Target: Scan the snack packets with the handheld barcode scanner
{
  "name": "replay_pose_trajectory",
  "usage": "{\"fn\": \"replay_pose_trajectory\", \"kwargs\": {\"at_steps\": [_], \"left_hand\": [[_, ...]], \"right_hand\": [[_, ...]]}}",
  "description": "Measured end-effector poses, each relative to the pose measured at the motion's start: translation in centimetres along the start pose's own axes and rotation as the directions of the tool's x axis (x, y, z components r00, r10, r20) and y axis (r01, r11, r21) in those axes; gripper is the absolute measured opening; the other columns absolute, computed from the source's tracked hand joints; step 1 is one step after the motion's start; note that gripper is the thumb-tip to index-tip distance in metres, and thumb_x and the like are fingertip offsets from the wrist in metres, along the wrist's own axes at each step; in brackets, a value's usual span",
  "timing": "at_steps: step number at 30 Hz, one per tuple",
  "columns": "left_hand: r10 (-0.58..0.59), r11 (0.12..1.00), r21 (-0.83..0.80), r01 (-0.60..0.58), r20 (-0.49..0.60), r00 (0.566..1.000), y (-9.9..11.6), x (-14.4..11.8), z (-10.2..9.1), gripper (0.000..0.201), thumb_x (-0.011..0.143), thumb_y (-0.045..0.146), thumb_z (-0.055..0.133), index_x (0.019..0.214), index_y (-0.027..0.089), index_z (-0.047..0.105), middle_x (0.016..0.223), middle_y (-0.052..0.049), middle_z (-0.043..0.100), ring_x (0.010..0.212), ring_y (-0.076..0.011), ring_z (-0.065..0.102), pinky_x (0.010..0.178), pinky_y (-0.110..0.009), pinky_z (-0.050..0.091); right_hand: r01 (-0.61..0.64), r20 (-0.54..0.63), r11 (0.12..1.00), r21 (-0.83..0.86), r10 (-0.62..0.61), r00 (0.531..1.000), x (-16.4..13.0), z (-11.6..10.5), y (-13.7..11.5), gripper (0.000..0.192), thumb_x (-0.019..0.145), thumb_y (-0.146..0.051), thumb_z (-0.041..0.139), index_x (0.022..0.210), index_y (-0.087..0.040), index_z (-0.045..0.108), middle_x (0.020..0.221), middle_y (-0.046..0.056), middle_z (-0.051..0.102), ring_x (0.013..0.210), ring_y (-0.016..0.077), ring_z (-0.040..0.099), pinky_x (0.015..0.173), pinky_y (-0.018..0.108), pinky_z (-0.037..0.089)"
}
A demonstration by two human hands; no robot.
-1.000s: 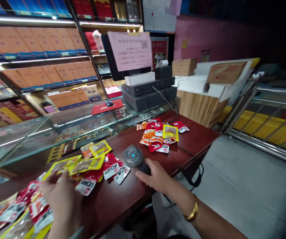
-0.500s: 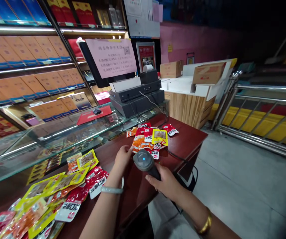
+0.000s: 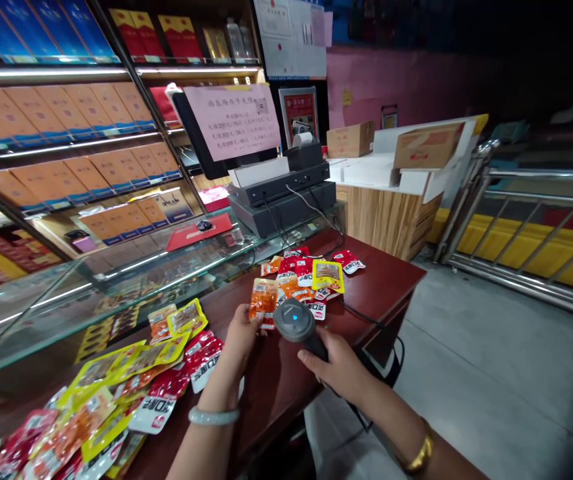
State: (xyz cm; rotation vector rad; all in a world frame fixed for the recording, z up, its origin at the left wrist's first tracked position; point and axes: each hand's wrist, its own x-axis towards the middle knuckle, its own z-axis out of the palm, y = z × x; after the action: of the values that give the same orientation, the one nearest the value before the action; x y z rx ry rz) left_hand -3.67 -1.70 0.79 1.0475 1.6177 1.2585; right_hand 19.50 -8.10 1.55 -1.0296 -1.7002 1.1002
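My left hand [image 3: 240, 339] pinches an orange snack packet [image 3: 263, 299] by its lower edge, lifted a little off the dark red table [image 3: 286, 373]. In my right hand [image 3: 339, 363] is a grey barcode scanner [image 3: 295, 321] with a blue light on top, its head just right of that packet. Behind the scanner lies a small pile of red, orange and yellow packets, a yellow packet [image 3: 327, 275] on top. A larger heap of snack packets [image 3: 116, 393] spreads along the left side of the table, beside my left forearm.
A glass display counter [image 3: 131, 267] runs along the table's far side. On it stand a black cash drawer [image 3: 281, 210] and a monitor with a pink paper sign [image 3: 234, 123]. The scanner's cable [image 3: 366, 317] crosses the table's right side. A metal railing [image 3: 531, 250] stands at right.
My left hand has taken up an orange packet from the near side of the pile and drawn it left, tilted up. The scanner is still held in my right hand.
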Motion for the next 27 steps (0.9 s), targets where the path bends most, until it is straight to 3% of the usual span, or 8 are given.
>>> {"fn": "replay_pose_trajectory", "kwargs": {"at_steps": [4,9,15,21,24,26,27], "left_hand": [[-0.017,0.986,-0.166,0.018,0.007,1.0,-0.1,-3.5,-2.1,0.05,0.068,0.043,0.086,0.101,0.021,0.056,0.076,0.002,0.072,0.046,-0.0096,0.059,0.046,-0.019,0.041],[-0.02,0.973,-0.228,0.012,-0.033,0.999,-0.5,-5.7,-4.4,0.066,0.058,0.054,0.089,0.103,0.02,0.054,0.071,0.004,0.069,0.045,-0.0093,0.057,0.044,-0.019,0.039],[-0.005,0.958,-0.287,-0.024,-0.099,0.995,-1.0,-7.3,-6.3,0.061,0.061,0.051,0.088,0.102,0.021,0.054,0.066,0.007,0.063,0.045,-0.0077,0.054,0.045,-0.017,0.036],[-0.057,0.975,-0.223,0.018,-0.168,0.984,-1.7,-7.7,-8.9,0.061,0.065,0.049,0.084,0.11,0.02,0.055,0.077,0.003,0.067,0.051,-0.0093,0.056,0.052,-0.022,0.044],[-0.025,0.999,-0.046,0.01,-0.344,0.939,-1.9,-7.4,-11.8,0.051,0.07,0.053,0.075,0.104,0.021,0.054,0.075,0.002,0.064,0.055,-0.014,0.056,0.056,-0.028,0.048],[0.048,0.984,0.174,0.049,-0.513,0.857,-1.5,-7.2,-13.8,0.046,0.076,0.052,0.069,0.106,0.021,0.055,0.081,-0.002,0.065,0.067,-0.0206,0.063,0.066,-0.036,0.054],[0.132,0.942,0.324,0.086,-0.596,0.792,-1.2,-7.2,-14.4,0.045,0.076,0.051,0.069,0.107,0.02,0.056,0.09,-0.005,0.067,0.079,-0.0249,0.066,0.075,-0.042,0.056]], "right_hand": [[-0.006,0.049,1.0,0.024,0.004,0.999,0.3,1.4,-0.9,0.031,0.091,-0.038,0.069,0.113,-0.016,0.07,0.087,0.007,0.077,0.086,0.0252,0.072,0.076,0.033,0.055],[0.055,0.097,0.998,0.039,-0.059,0.994,1.1,3.7,-2.8,0.025,0.092,-0.043,0.068,0.098,-0.019,0.068,0.063,0.0,0.064,0.066,0.0203,0.065,0.061,0.028,0.049],[0.154,0.175,0.987,0.039,-0.159,0.972,1.6,6.5,-4.3,0.027,0.094,-0.047,0.065,0.102,-0.022,0.068,0.07,0.001,0.066,0.071,0.0222,0.067,0.065,0.03,0.052],[0.159,0.226,0.987,-0.008,-0.153,0.962,1.5,7.5,-4.1,0.034,0.095,-0.048,0.063,0.108,-0.018,0.068,0.074,0.003,0.068,0.066,0.0201,0.064,0.064,0.03,0.05],[0.12,0.225,0.993,-0.022,-0.112,0.968,1.3,7.0,-3.4,0.034,0.094,-0.046,0.064,0.109,-0.017,0.069,0.078,0.004,0.07,0.062,0.0179,0.062,0.062,0.029,0.048],[0.079,0.211,0.996,-0.031,-0.07,0.975,1.2,6.4,-2.8,0.031,0.092,-0.044,0.066,0.106,-0.017,0.069,0.076,0.003,0.069,0.061,0.0174,0.061,0.061,0.028,0.048],[0.061,0.204,0.998,-0.031,-0.054,0.977,1.1,6.1,-2.4,0.03,0.092,-0.043,0.067,0.106,-0.017,0.07,0.075,0.003,0.069,0.061,0.0175,0.061,0.061,0.028,0.048]]}}
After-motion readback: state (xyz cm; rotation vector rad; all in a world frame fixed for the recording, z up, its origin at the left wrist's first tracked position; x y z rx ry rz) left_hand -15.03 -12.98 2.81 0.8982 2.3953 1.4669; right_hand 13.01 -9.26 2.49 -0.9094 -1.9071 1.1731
